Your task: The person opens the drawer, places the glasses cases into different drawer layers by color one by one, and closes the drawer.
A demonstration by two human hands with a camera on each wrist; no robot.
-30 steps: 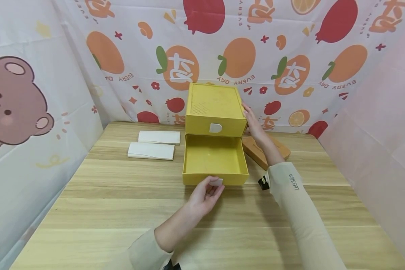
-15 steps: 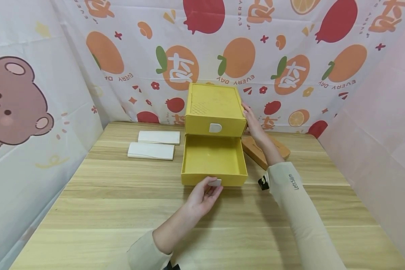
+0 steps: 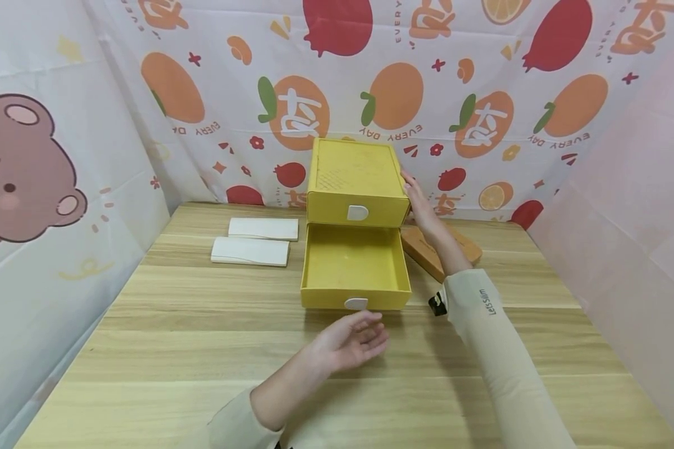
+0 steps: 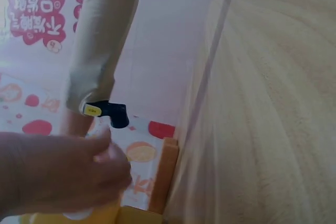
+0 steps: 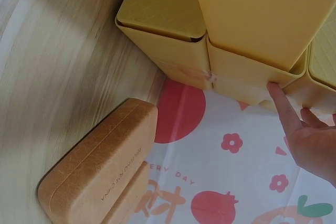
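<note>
In front of the yellow cabinet (image 3: 359, 171), the left hand (image 3: 352, 342) is hovering, fingers loosely bent, holding nothing; the right hand (image 3: 421, 204) is resting straight fingers against the cabinet's right side; its lower drawer (image 3: 386, 300) is jutting forward, perhaps risking tipping if bumped

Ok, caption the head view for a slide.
Left hand near an open yellow rectangular drawer, right hand touching its boxy yellow cabinet; two flat white oblong objects alongside.

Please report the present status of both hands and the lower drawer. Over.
Left hand open, apart from white handle. Right hand touching side of yellow cabinet. Lower drawer standing open; only left hand in front.
</note>
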